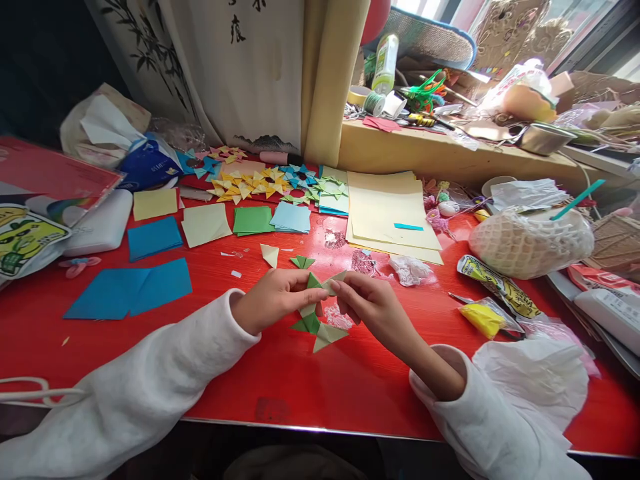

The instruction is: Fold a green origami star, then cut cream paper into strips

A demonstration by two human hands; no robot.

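Note:
Between my two hands hangs a chain of folded paper pieces (329,335), green and pale cream, joined into a partial ring. My left hand (274,298) pinches a green piece of it between thumb and fingers. With thumb and fingertips, my right hand (376,305) grips a pale piece at the upper end, touching the left fingertips. Just beyond the hands, a loose cream folded piece (270,255) and a green folded piece (303,262) lie on the red table (300,393).
Stacks of blue (154,239), green (253,220) and cream paper (206,225) lie behind my left hand. Finished paper rings (253,183) sit at the back. Large cream sheets (387,207) lie beside them. At right are a net-wrapped bundle (533,241) and white tissue (533,377).

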